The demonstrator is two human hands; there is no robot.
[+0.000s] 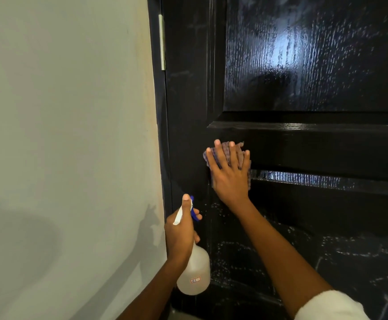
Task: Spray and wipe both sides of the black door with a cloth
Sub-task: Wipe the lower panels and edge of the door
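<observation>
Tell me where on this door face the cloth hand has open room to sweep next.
Open room: the cross rail running rightward from the cloth, and the big glossy upper panel above the ledge. The lower panel, below the right hand, is bare but streaked with droplets. Crowded: the strip by the hinge edge, where the left hand holds the spray bottle.

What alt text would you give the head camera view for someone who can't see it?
A right hand presses a cloth flat against a glossy black door, while the left hand grips a spray bottle near the hinge side.
</observation>
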